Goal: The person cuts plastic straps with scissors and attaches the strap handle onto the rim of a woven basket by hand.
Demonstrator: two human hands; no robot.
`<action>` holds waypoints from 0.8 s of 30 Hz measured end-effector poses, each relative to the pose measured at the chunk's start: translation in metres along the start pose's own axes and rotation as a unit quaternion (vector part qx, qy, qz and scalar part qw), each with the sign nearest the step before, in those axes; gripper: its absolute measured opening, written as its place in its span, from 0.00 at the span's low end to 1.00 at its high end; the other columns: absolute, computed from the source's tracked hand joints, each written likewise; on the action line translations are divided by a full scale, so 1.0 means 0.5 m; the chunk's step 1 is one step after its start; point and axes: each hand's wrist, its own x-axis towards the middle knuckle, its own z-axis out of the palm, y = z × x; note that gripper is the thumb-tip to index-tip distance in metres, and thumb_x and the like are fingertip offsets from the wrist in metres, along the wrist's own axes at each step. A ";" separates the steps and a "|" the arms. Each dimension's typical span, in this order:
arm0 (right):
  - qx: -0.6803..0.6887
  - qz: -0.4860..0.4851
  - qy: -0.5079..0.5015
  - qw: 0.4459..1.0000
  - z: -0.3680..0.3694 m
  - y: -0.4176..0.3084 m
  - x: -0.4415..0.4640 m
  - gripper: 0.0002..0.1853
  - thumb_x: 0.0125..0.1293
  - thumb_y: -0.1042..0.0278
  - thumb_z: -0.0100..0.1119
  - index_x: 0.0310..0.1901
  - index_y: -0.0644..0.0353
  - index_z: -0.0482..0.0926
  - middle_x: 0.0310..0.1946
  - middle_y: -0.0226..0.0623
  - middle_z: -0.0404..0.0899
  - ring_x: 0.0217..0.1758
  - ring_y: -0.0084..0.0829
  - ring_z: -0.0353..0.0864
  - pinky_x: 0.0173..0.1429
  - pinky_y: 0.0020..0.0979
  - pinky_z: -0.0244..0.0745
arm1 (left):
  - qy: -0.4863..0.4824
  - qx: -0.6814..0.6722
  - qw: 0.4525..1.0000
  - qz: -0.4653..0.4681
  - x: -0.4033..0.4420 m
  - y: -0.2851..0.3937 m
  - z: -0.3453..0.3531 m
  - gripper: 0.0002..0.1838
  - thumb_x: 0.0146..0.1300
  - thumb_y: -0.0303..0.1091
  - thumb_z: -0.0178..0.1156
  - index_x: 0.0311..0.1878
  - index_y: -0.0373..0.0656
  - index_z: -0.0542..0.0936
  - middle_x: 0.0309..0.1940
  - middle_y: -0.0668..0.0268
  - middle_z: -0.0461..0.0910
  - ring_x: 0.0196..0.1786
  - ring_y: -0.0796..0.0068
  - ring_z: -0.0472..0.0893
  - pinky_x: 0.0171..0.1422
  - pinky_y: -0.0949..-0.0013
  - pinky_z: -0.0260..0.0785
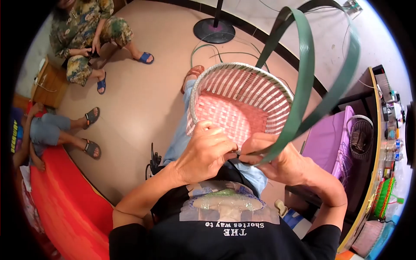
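A woven basket (242, 86) in pink and white rests tilted on my lap, its open mouth facing up. At its near rim my left hand (208, 149) is closed in a pinch, its fingertips close to those of my right hand. My right hand (275, 158) is closed round a dark green flat strip (297, 95), which loops up high over the basket's right side and back down. The exact spot where both hands' fingertips meet the rim is too small to make out.
Two seated people (89, 39) are at the left, one beside a red cloth (69, 203). A black round stand base (214, 31) is on the floor ahead. At the right are a purple box (329, 134), a small basket (360, 136) and a shelf with many small items.
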 end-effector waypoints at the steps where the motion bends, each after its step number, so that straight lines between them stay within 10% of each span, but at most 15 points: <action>1: 0.034 0.036 0.017 0.999 -0.003 -0.001 -0.001 0.09 0.57 0.85 0.64 0.38 0.64 0.79 0.32 0.37 0.79 0.35 0.35 0.81 0.40 0.32 0.76 | 0.001 -0.001 1.000 0.001 0.006 0.000 -0.002 0.09 0.48 0.24 0.66 0.35 0.41 0.80 0.27 0.66 0.78 0.36 0.66 0.77 0.54 0.59 0.59; 24: -0.045 -0.057 0.065 0.995 -0.043 0.005 0.008 0.12 0.59 0.84 0.50 0.46 0.69 0.73 0.25 0.47 0.75 0.29 0.47 0.80 0.34 0.40 0.75 | -0.110 -0.013 0.994 -0.025 0.065 -0.010 -0.044 0.10 0.57 0.29 0.66 0.41 0.39 0.84 0.33 0.63 0.84 0.39 0.64 0.81 0.57 0.64 0.60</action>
